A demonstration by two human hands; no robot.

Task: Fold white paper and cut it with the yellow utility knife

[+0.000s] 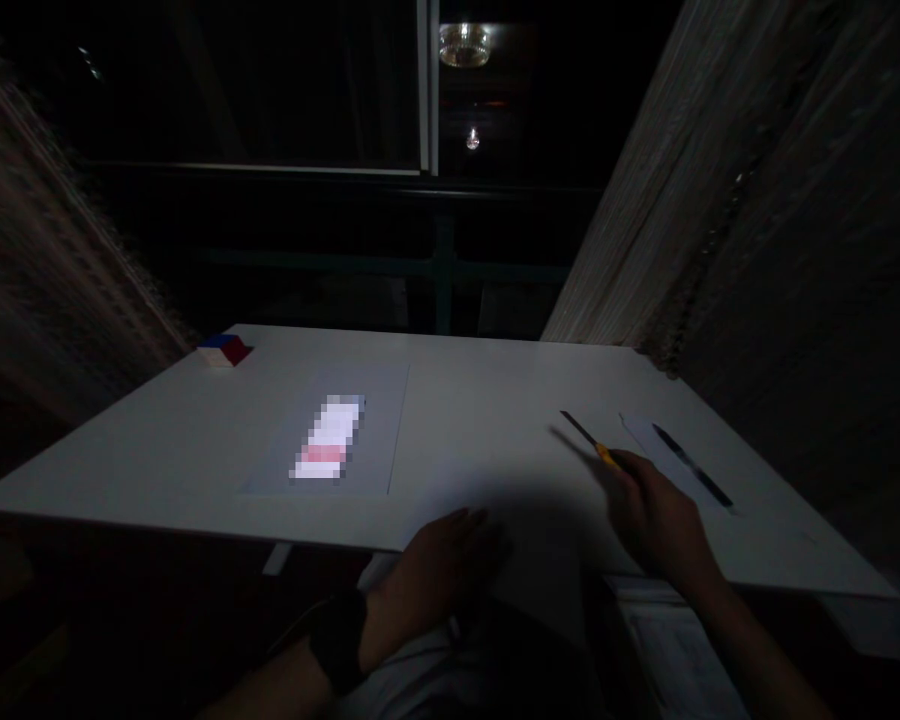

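My right hand (656, 515) is closed around a thin knife-like tool (589, 438) with a yellow grip and a dark blade that points up and left over the white table (495, 400). At the table's near edge my left hand (450, 555) lies flat, fingers stretched out, holding nothing. A dark band sits on that wrist. To the left of both hands a sheet of paper (375, 440) lies on the table, with a blurred white and pink patch on it.
A dark pen (694, 465) lies on a white strip right of my right hand. A red and blue cube (223, 349) sits at the far left corner. Curtains hang on both sides; a dark window is behind. The scene is dim.
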